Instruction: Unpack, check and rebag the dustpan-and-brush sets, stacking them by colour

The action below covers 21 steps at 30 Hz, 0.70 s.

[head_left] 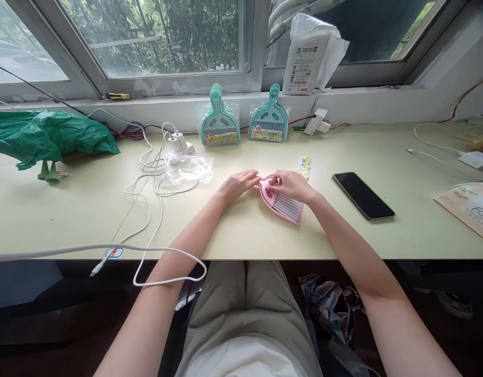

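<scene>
A small pink dustpan [301, 217] lies tilted on the table, with its handle toward the left. Nested in it is a matching hand brush [287, 207] with pale bristles. My left hand [238, 185] has its fingers closed at the handle end, which they partly cover. With thumb and fingertips, my right hand [291, 184] pinches the brush near the hole in its body; the palm hides part of the set. Just behind my right hand lies a printed label card [305, 165].
Two wrapped turquoise dustpan sets [221, 123] [270, 121] lean against the back wall. A clear plastic wrapper [188, 168], white cables [147, 201] and a green bag [48, 136] are on the left. A phone [363, 196] and a paper packet [467, 207] lie on the right.
</scene>
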Motion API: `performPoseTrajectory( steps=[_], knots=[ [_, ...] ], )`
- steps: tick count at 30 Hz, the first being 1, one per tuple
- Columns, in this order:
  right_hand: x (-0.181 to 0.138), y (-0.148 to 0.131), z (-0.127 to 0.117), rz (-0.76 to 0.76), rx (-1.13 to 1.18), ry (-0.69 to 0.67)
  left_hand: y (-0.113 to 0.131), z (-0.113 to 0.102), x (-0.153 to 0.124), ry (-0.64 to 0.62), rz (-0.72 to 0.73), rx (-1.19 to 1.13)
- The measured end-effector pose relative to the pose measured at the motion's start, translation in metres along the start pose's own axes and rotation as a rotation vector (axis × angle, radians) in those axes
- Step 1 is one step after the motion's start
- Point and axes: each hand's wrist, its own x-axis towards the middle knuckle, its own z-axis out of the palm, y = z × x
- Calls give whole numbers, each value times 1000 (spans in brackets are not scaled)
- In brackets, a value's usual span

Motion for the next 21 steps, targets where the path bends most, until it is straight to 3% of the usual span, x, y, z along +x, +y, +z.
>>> performPoseTrajectory(
  steps=[9,21],
  knots=[
    [5,13,0,-20,70,14,8,-2,2,-23,58,74],
    [3,7,-7,-17,-70,-22,13,-4,4,-40,79,216]
  ],
)
